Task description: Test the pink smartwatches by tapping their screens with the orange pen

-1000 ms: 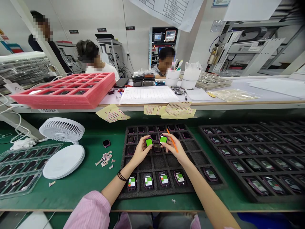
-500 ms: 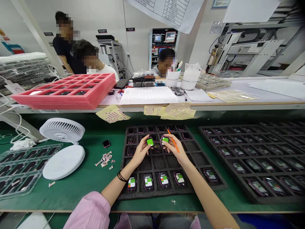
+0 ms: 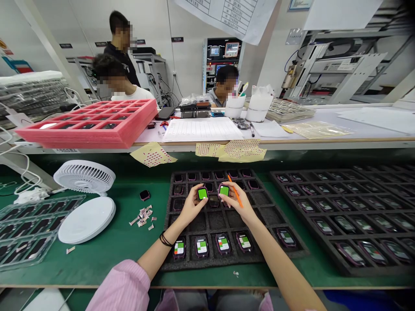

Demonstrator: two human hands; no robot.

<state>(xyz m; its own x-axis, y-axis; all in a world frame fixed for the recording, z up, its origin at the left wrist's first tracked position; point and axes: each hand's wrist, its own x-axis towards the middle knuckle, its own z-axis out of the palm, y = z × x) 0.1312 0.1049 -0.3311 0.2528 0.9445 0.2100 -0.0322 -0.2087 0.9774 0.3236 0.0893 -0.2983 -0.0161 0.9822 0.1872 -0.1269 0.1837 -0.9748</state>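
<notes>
My left hand [image 3: 193, 205] holds a watch with a lit green screen [image 3: 202, 194], its thumb at the screen's lower edge. In my right hand [image 3: 239, 201] is a second green-lit watch [image 3: 224, 190], along with an orange stick [image 3: 235, 191] that slants between the fingers. Both hands are above a black foam tray [image 3: 214, 260] with compartments. Dark-screened watches fill its back rows. Several watches in the front row, such as one at the left [image 3: 201, 246], show green and white screens.
Left of the tray are a loose watch [image 3: 145, 195], small strips [image 3: 142, 217], a white fan [image 3: 87, 220] and a clear tray [image 3: 39, 242]. Another foam tray [image 3: 337, 259] is at right. A pink foam tray [image 3: 126, 138] sits on the shelf. Three people are beyond.
Both watches have tilted slightly and shifted a little left in my hands. My thumbs have moved lower on the screens. The standing person at the back has moved right.
</notes>
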